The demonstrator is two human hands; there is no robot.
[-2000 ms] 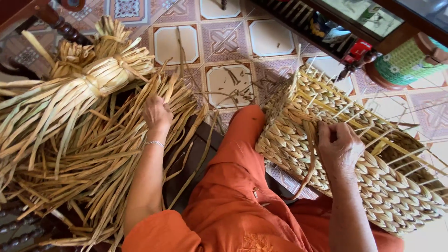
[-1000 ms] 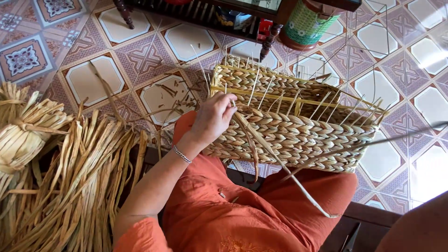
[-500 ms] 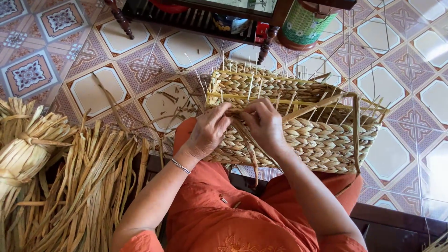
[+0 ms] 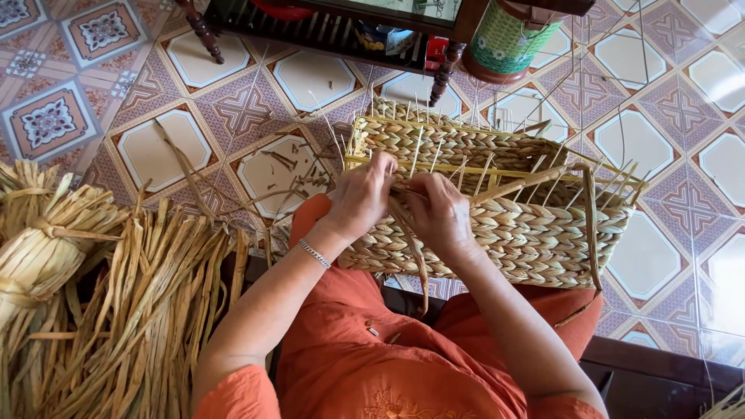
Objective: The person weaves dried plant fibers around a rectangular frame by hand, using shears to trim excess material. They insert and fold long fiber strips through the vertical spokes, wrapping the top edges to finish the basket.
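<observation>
A half-woven basket [image 4: 512, 209] lies across the person's orange-clad lap at centre right of the frame, a long box shape plaited from thick, twisted, tan straw in rows of chevron braid. Thin, pale upright stakes stick out along its open top edge, and a few loose flat strands trail from its right end and front. The left hand [image 4: 361, 198] rests on the basket's near left corner, its fingers curled over the rim and closed on the weave. The right hand [image 4: 438, 213] sits just beside it, fingers pinched on a loose straw strand [image 4: 411, 248] that hangs down over the lap. A heap of dried straw strips [image 4: 132, 310] lies at lower left on the patterned tile floor [image 4: 163, 147], with a tied straw bundle [image 4: 39, 248] at its left.
</observation>
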